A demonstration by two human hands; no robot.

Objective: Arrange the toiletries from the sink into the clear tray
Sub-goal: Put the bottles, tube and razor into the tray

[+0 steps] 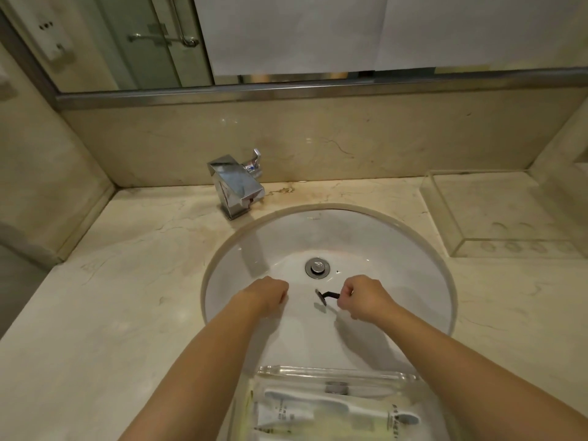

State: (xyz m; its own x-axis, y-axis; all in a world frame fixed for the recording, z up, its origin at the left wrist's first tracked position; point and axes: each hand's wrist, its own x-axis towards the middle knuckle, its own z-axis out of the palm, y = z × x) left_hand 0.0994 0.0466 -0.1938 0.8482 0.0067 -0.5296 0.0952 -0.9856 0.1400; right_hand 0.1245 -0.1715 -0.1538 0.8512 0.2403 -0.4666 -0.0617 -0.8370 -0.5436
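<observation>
My right hand [362, 297] is closed around the handle of a black razor [324, 296], held just above the floor of the white sink [413, 265], its head pointing left. My left hand [270, 292] hovers beside it in the basin, fingers curled, and I see nothing in it. At the sink's near edge lies a clear tray [337, 374] holding white tubes [318, 409] and sachets. A second clear tray [461, 224] sits on the counter at the far right.
A chrome faucet [235, 186] stands behind the basin at the left. The drain plug [316, 267] is just beyond my hands. Marble counter [127, 297] surrounds the sink, with a mirror [286, 39] and backsplash behind.
</observation>
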